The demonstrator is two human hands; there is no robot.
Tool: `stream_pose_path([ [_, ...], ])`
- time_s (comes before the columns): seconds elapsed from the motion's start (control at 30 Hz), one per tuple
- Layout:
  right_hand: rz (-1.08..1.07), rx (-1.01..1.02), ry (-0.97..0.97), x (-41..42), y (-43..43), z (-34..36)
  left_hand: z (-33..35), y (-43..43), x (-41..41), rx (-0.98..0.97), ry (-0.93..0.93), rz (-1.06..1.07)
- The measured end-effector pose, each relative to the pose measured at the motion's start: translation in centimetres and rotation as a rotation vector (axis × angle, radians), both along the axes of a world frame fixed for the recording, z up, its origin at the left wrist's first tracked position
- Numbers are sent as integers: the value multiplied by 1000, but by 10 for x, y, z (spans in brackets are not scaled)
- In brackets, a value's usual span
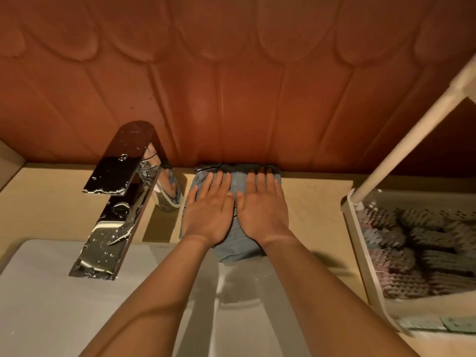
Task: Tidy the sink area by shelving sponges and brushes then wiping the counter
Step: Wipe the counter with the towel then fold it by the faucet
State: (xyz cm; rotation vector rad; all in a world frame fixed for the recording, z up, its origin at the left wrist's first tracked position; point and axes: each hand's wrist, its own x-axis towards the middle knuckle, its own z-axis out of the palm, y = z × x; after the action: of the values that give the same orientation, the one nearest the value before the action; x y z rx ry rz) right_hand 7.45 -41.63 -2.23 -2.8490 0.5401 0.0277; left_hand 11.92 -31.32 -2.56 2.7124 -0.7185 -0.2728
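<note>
A grey-blue cloth (235, 247) lies flat on the beige counter (314, 202), its far edge against the wall. My left hand (208, 210) and my right hand (264, 207) rest side by side on top of it, palms down, fingers stretched out toward the wall. Both press on the cloth without gripping it. At the right, a white shelf tray (360, 243) holds several knitted sponges (412, 248) in dark and pinkish tones.
A wet chrome faucet (116, 202) stands just left of the cloth, over the white sink basin (51, 292). A white rack post (412, 124) rises at the right. The reddish tiled wall (231, 86) closes the back.
</note>
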Motion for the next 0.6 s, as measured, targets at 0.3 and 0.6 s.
stream_pose_path([
  [0.3,-40,1,45,-35,-39,0,1,-41,-36,58,15,-4],
  [0.6,-149,-31,118,-63,-54,2,4,-63,-61,60,64,-84],
])
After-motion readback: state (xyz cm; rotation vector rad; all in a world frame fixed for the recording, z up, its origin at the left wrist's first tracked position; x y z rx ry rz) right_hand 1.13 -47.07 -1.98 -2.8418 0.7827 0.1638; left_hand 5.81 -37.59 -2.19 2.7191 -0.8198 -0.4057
